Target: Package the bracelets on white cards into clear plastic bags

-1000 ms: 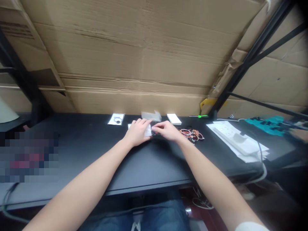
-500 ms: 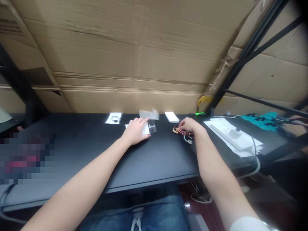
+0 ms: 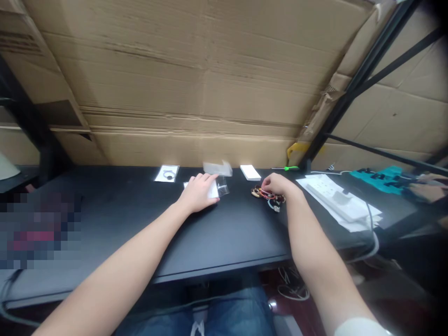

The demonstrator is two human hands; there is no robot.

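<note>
My left hand (image 3: 198, 191) lies on a small clear plastic bag with a white card (image 3: 214, 190) on the black table (image 3: 140, 224), fingers curled over it. My right hand (image 3: 279, 185) rests on a heap of coloured rings or bands (image 3: 262, 192) to the right, fingertips pinched down into the heap. What the fingers hold is hidden. Just past the left hand lies a loose clear bag (image 3: 217, 168).
A bagged ring (image 3: 167, 173) lies at the back left, a white card stack (image 3: 250, 172) at the back centre. A white power strip on papers (image 3: 338, 200) sits right. Cardboard boxes (image 3: 196, 84) wall the back. Another person's hand (image 3: 429, 189) works near teal parts (image 3: 380, 177).
My right hand left the bag held at the left hand and moved right onto the heap of coloured bands. The left hand stayed on the bag.
</note>
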